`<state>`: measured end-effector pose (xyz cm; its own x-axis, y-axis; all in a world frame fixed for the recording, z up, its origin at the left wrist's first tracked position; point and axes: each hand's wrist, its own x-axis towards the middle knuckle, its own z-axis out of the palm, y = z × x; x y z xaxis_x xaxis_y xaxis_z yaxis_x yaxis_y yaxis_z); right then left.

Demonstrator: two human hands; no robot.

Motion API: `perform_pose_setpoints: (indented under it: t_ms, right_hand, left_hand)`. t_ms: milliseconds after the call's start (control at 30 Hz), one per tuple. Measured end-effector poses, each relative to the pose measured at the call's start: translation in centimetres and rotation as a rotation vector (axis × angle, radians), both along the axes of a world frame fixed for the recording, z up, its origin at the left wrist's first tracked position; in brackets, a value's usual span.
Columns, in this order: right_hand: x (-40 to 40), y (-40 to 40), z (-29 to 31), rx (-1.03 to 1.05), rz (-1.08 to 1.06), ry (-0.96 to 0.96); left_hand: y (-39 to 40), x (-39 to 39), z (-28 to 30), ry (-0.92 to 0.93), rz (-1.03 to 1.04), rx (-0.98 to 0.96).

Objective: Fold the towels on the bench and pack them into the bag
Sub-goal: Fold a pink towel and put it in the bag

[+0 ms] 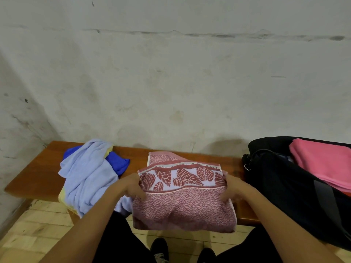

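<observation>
A dusty-red towel with a leaf-pattern band [182, 202] lies partly folded on the middle of the wooden bench [36, 175], its near edge hanging over the front. My left hand [133, 186] grips its left side and my right hand [232, 188] grips its right side, fingers tucked under the fold. To the left sits a crumpled light-blue towel [87, 177] over a dark-blue one [117, 162]. At the right stands an open black bag [281, 183] with a folded pink towel [322, 160] inside.
A stained pale wall runs directly behind the bench. Below the bench is a light tiled floor [28, 234], with my black shoes and dark trousers at the bottom centre. The bag's strap hangs over its near side.
</observation>
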<state>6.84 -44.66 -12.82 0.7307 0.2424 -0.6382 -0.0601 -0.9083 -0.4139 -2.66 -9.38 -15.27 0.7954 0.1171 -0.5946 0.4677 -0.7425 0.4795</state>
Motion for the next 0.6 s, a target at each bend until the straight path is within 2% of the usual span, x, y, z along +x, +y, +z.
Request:
perform_pose_setpoints:
  t_ms: [67, 200, 267, 400, 600]
  right_hand:
    - [0.3, 0.1, -0.4, 0.085, -0.091, -0.041]
    - [0.6, 0.6, -1.8, 0.357, -0.364, -0.019]
    - [0.7, 0.7, -2.8, 0.466, -0.42, -0.061]
    - [0.8, 1.0, -2.9, 0.671, -0.639, -0.088]
    - [0.7, 0.3, -2.2, 0.797, -0.8, -0.125]
  left_hand:
    - [0.0, 0.4, -0.7, -0.102, 0.166, -0.141]
    - [-1.1, 1.3, -1.8, -0.241, 0.742, -0.531]
    - [-1.5, 1.5, -1.8, -0.318, 0.88, -0.622]
    - [-1.7, 2.0, -1.2, -0.448, 0.815, -0.58]
    - [-0.7, 4.0, -1.1, -0.526, 0.721, -0.534]
